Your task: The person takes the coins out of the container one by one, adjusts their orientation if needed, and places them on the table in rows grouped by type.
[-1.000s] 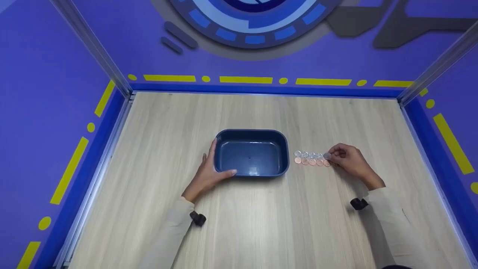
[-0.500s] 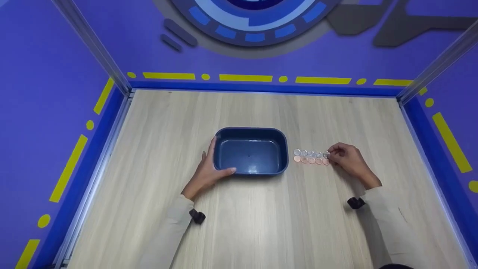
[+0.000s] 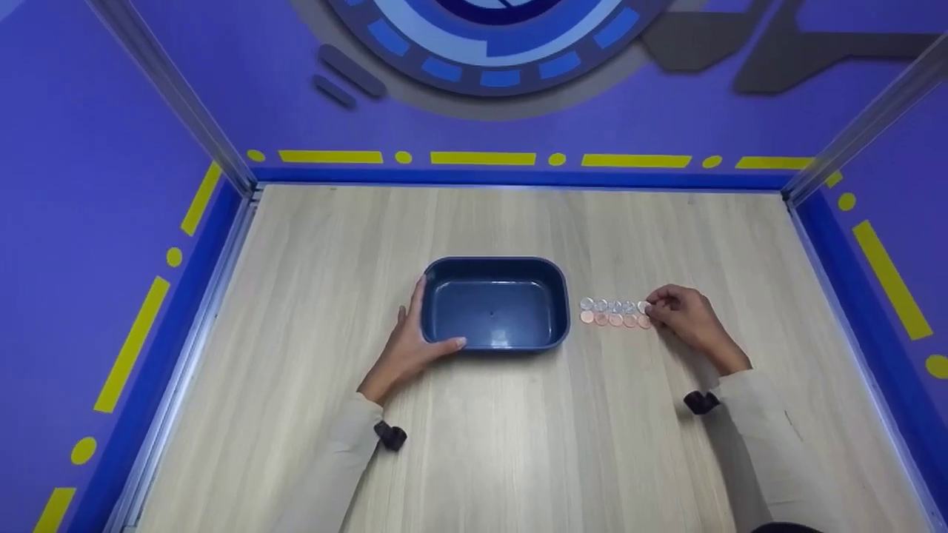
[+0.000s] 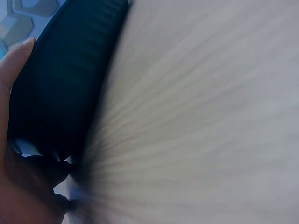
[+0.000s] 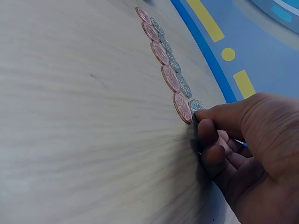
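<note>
In the head view a dark blue rectangular plastic box [image 3: 492,307] stands in the middle of the table. My left hand [image 3: 407,344] grips its left end, thumb along the front rim and fingers against the side wall. Right of the box lie two adjoining rows of coins: silver coins [image 3: 602,305] at the back, copper coins [image 3: 616,320] in front. At the rows' right end my right hand [image 3: 692,318] pinches the last silver coin [image 5: 195,105] by its edge between thumb and fingertip. That coin sits beside the last copper coin [image 5: 182,108], partly hidden by the thumb.
The pale wooden table [image 3: 474,451] is bounded by a blue-purple back wall [image 3: 459,126] and side walls with yellow dashes. Metal posts rise at the far corners. A small black camera [image 3: 390,435] sits on each wrist.
The last silver coin, darker and tilted in my right fingers earlier, now lies brighter and flatter at the end of its row. My left hand stays on the box.
</note>
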`<move>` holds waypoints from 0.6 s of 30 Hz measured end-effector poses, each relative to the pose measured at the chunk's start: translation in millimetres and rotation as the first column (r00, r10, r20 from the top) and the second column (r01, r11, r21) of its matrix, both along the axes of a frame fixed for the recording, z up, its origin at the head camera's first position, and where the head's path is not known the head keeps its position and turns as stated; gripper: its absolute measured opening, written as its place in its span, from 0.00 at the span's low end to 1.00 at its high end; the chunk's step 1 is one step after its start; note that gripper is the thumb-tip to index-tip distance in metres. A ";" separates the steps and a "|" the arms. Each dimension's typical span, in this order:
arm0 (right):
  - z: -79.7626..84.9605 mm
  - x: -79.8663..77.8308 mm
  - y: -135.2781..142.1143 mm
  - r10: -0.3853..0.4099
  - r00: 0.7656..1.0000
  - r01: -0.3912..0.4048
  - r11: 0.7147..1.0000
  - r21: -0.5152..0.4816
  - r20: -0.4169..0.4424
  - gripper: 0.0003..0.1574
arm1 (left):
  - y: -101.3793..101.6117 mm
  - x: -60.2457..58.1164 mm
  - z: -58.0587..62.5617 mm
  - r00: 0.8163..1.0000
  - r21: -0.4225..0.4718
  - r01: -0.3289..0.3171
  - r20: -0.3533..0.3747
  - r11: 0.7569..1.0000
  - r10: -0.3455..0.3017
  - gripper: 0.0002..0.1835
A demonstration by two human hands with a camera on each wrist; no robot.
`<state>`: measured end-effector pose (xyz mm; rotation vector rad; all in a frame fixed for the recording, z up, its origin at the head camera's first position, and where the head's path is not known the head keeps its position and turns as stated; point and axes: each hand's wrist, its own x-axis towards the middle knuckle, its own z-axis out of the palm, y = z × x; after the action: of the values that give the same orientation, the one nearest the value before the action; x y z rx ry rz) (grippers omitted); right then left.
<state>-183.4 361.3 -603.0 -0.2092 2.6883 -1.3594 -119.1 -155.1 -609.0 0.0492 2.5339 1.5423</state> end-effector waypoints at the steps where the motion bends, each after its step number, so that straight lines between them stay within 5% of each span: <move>1: 0.2 -0.1 -0.8 0.002 1.000 -0.002 1.000 -0.002 -0.001 0.08 | -0.3 0.2 0.4 1.000 0.002 -0.005 -0.004 1.000 0.005 0.74; 18: 2.6 3.1 -5.0 0.004 0.999 -0.003 1.000 0.019 -0.050 0.07 | -1.0 0.9 -0.2 1.000 0.013 0.011 -0.020 1.000 -0.011 0.74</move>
<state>-180.3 356.3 -600.4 -0.2491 2.7392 -1.3444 -118.2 -156.1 -609.2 0.0808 2.5341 1.5626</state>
